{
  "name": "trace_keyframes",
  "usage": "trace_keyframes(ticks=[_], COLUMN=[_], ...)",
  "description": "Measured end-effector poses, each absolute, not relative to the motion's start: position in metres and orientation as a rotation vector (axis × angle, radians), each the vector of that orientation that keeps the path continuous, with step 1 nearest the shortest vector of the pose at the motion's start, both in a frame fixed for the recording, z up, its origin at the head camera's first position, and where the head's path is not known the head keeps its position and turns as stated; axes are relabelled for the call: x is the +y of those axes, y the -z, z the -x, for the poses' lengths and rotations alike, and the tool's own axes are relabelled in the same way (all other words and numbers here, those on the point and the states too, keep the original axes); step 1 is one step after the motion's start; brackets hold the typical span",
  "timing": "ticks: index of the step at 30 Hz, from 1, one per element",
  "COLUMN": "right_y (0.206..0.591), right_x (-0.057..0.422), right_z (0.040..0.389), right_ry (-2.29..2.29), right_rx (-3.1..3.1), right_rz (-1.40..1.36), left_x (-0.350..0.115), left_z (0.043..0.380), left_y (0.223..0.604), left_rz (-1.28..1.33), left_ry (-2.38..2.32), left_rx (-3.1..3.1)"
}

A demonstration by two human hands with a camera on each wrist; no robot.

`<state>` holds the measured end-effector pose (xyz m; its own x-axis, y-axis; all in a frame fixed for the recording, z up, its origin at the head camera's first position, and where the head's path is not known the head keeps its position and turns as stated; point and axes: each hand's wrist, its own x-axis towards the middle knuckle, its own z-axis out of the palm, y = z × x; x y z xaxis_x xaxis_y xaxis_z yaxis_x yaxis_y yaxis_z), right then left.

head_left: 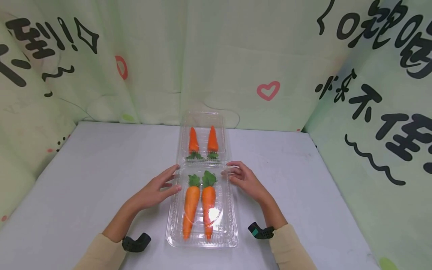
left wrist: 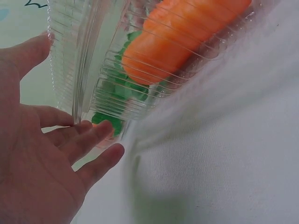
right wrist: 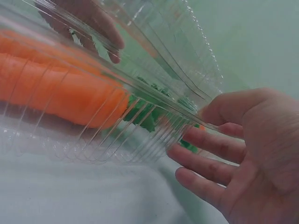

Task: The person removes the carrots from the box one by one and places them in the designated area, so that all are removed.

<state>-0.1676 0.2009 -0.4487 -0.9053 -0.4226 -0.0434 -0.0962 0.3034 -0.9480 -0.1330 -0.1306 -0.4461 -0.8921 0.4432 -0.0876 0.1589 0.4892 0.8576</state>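
Observation:
A clear plastic clamshell box (head_left: 221,234) with two orange carrots (head_left: 191,204) inside lies in front of me, their green leaves away from me. Beyond it stands a second clear box (head_left: 202,119) with two carrots (head_left: 213,139), leaves on the near side. My left hand (head_left: 156,188) is at the near box's far left corner, thumb over the edge and fingers spread along the side. At the opposite corner is my right hand (head_left: 245,182); in the right wrist view its thumb touches the rim (right wrist: 154,96) and the other fingers extend below it.
A white-covered table (head_left: 91,176) surrounds the boxes. Pale green curtains (head_left: 216,56) with black lettering and red hearts enclose its back and sides. Both wrists wear black camera bands (head_left: 136,243), with beige sleeves (head_left: 104,253) behind them.

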Motion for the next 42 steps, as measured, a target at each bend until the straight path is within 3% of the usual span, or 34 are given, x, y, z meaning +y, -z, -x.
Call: trace_keyframes(ticks=[42], right_y=[0.449], right_x=[0.183], right_z=[0.169], right_ry=[1.676], right_rx=[2.386], right_rz=[0.127], left_x=[-0.131], left_z=[0.137], left_y=[0.447], left_rz=[-0.498], left_ry=[-1.510], left_rx=[2.259])
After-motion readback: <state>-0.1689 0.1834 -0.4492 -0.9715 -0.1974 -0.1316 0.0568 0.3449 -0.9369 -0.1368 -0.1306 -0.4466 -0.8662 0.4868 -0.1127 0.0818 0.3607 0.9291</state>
